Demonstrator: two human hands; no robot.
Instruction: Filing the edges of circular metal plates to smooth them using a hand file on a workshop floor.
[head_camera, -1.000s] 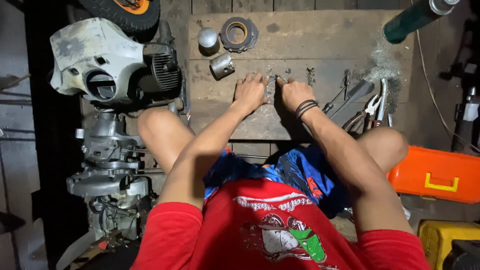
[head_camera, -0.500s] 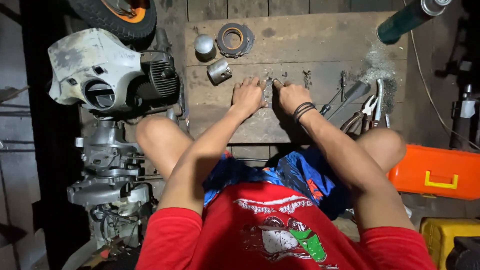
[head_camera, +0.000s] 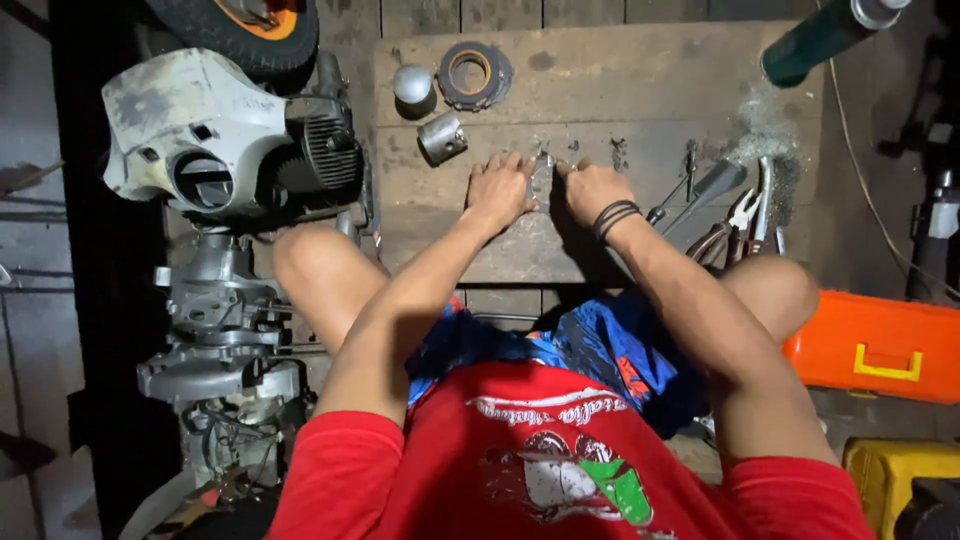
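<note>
A broad worn wooden board (head_camera: 640, 70) made of grey-brown planks carries the work, lying in front of the seated person's bare knees. Off its left edge stands a large grey-white metal engine housing (head_camera: 190, 130) with dark cooling fins, and below that a bare grey metal engine block (head_camera: 215, 340). Beyond the board's far left corner sits a black rubber tyre on an orange rim (head_camera: 250, 25). Off the near right corner lies a bright orange plastic case with a yellow latch (head_camera: 880, 345), with a yellow plastic box (head_camera: 895, 465) below it. A dark green cylindrical can (head_camera: 815, 40) lies at the far right corner.

Along the right edge rests a cluster of pliers and screwdrivers (head_camera: 735, 210). Near the far left corner lie a dark ring-shaped metal part (head_camera: 475, 75), a small round silver cap (head_camera: 412, 83) and a short silver metal cylinder (head_camera: 442, 137).

At the board's middle, the left hand (head_camera: 497, 190) and the right hand (head_camera: 592, 190), which wears black wrist bands, press flat with fingers spread, either side of a small grey metal piece (head_camera: 541, 178). Fingertips of both touch it; whether either truly pinches it I cannot tell.
</note>
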